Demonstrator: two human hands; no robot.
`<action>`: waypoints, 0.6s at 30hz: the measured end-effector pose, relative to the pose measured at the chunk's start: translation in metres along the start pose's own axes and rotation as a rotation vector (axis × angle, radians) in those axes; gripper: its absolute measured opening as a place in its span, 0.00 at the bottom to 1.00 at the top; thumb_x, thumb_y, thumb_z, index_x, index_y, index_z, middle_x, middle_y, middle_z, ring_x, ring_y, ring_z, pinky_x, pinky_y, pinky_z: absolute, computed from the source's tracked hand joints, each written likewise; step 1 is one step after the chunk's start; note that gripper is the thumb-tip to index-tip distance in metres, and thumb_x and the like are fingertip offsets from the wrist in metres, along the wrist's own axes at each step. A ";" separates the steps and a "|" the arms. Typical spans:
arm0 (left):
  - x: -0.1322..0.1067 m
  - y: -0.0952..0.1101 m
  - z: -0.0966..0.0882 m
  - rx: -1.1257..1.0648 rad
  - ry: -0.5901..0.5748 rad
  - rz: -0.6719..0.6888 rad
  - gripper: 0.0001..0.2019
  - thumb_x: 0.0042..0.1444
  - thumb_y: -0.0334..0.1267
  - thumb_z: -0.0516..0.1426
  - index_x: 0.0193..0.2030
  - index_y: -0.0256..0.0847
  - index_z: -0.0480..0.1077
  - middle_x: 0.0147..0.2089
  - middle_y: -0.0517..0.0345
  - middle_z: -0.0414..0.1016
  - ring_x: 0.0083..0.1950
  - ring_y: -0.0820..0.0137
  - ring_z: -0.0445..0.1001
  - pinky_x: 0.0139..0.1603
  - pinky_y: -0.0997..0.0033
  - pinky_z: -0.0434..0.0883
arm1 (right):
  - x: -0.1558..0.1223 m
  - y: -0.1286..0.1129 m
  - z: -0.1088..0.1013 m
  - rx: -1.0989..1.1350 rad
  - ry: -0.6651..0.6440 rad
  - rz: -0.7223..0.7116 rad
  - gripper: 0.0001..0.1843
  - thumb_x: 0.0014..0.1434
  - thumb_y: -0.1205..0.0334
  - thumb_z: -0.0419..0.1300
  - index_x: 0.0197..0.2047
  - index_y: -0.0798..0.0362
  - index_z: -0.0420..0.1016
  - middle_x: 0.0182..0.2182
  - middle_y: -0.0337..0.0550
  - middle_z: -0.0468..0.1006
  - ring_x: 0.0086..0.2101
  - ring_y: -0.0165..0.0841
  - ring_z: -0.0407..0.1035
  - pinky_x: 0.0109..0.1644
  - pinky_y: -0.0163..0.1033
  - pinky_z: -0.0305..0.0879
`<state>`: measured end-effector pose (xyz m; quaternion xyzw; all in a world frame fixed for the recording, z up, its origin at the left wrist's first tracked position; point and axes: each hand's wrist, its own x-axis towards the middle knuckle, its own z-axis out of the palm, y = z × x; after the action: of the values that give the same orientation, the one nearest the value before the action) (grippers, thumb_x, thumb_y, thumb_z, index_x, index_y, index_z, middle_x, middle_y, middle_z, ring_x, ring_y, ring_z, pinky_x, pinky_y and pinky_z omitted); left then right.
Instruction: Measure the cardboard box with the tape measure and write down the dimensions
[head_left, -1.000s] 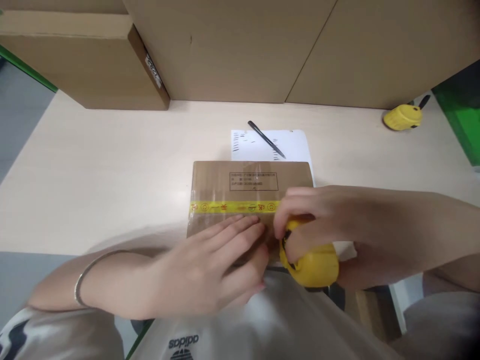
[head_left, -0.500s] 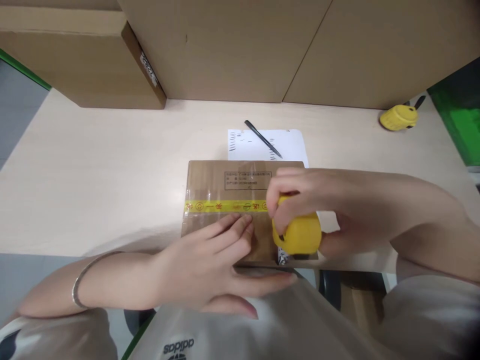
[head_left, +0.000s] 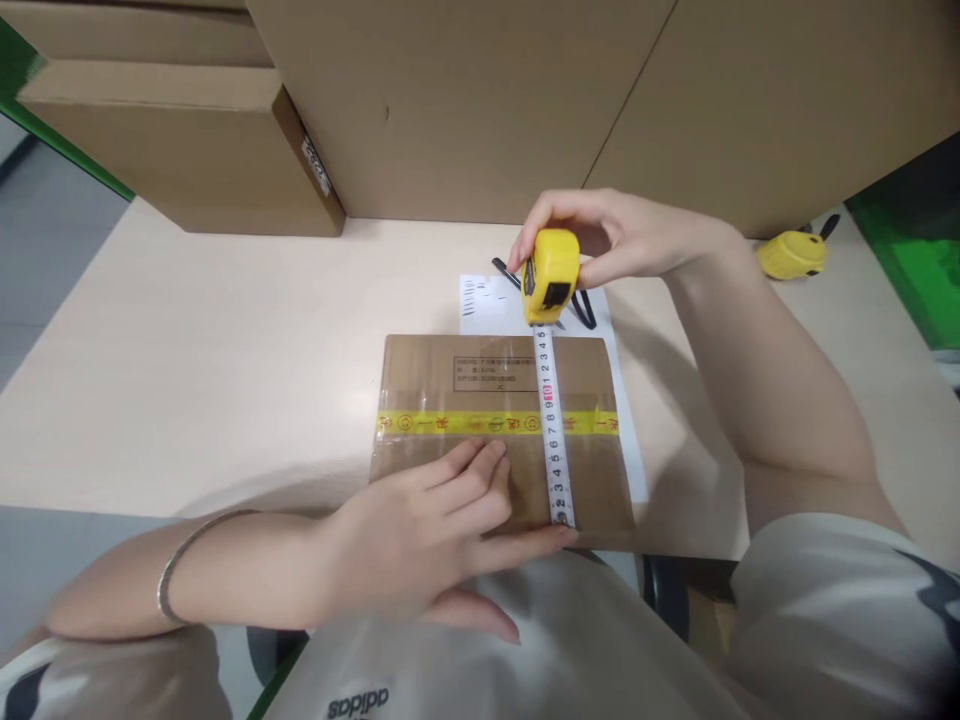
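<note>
A small cardboard box (head_left: 420, 375) with a strip of yellow printed tape lies on the table, close to its front edge. My right hand (head_left: 607, 235) grips a yellow tape measure (head_left: 557, 262) just past the box's far edge. Its white blade (head_left: 555, 455) runs out across the top of the box towards me. My left hand (head_left: 427, 530) rests on the near part of the box, fingers stretched out, the index fingertip at the blade's near end. Under the box's far side sticks out a white sheet of paper (head_left: 487, 312) with pen marks; a black pen (head_left: 504, 270) on it is partly hidden by the tape measure.
A large cardboard panel (head_left: 465, 120) stands along the back of the table (head_left: 225, 370). At the back left is a thick cardboard box (head_left: 180, 150). A second yellow tape-measure-like object (head_left: 791, 256) with a black strap lies at the back right.
My right hand has moved away from me with the tape measure, from the box's near right to beyond its far edge. The blade is now drawn out over the box. My left hand stays nearly still.
</note>
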<state>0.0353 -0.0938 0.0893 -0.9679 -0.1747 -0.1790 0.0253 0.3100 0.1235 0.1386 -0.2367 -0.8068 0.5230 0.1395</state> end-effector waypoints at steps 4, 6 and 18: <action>0.001 0.000 -0.001 -0.007 -0.010 -0.004 0.41 0.69 0.75 0.45 0.75 0.49 0.69 0.52 0.50 0.78 0.65 0.55 0.74 0.71 0.58 0.69 | 0.001 0.011 -0.001 -0.090 -0.041 0.011 0.20 0.55 0.64 0.71 0.51 0.54 0.76 0.47 0.41 0.81 0.51 0.35 0.76 0.54 0.40 0.73; 0.001 0.000 -0.001 -0.010 -0.008 -0.004 0.42 0.68 0.75 0.45 0.75 0.49 0.69 0.52 0.50 0.78 0.65 0.54 0.73 0.70 0.58 0.69 | -0.004 0.005 0.000 -0.119 -0.013 0.004 0.21 0.55 0.63 0.71 0.52 0.54 0.76 0.49 0.42 0.80 0.53 0.37 0.75 0.57 0.43 0.72; -0.001 -0.006 -0.005 -0.220 0.053 0.020 0.36 0.70 0.68 0.52 0.60 0.32 0.73 0.57 0.34 0.81 0.66 0.47 0.78 0.65 0.51 0.79 | -0.061 -0.054 0.087 -0.293 -0.183 -0.190 0.22 0.53 0.71 0.66 0.52 0.50 0.78 0.43 0.43 0.81 0.43 0.35 0.74 0.45 0.39 0.72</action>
<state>0.0309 -0.0894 0.0931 -0.9614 -0.1436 -0.2225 -0.0748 0.3077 0.0049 0.1530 -0.1287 -0.9024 0.4036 0.0786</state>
